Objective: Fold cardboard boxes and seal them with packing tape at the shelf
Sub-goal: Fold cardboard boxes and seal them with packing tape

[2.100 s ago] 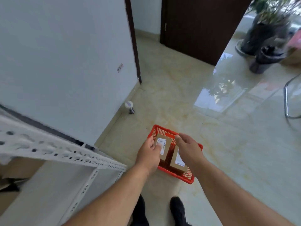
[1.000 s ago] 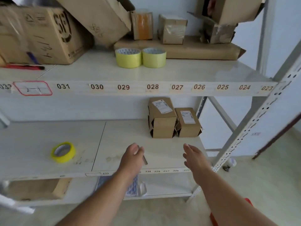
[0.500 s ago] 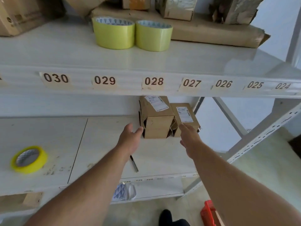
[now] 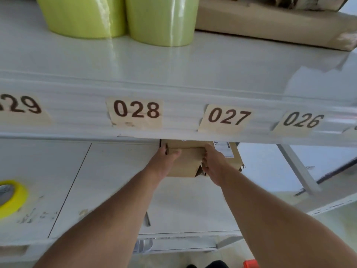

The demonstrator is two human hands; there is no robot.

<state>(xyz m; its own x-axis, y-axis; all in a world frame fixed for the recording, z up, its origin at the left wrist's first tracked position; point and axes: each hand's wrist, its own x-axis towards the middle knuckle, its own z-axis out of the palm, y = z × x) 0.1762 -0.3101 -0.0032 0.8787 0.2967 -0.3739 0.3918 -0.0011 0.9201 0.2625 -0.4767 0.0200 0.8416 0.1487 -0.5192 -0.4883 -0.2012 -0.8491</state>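
Reaching under the numbered shelf edge, both forearms stretch out from the bottom of the view over the lower shelf. Between them, on that lower shelf, a thin dark pen-like object lies partly hidden by the left arm. Off to the left sits a yellow tape roll, flat on the shelf surface. Farther in, the left hand grips the left side of the cardboard box, thumb laid across its front face and the other fingers wrapped round its left edge. The right hand holds the box's right side, fingers curled at the crumpled lower corner. Just beside it on the right stands a second box with a white label, touching or nearly so. Above runs the shelf beam with labels 029, 028, 027, 026. On the upper shelf stand two pale green tape rolls side by side, with a flat brown package to their right.
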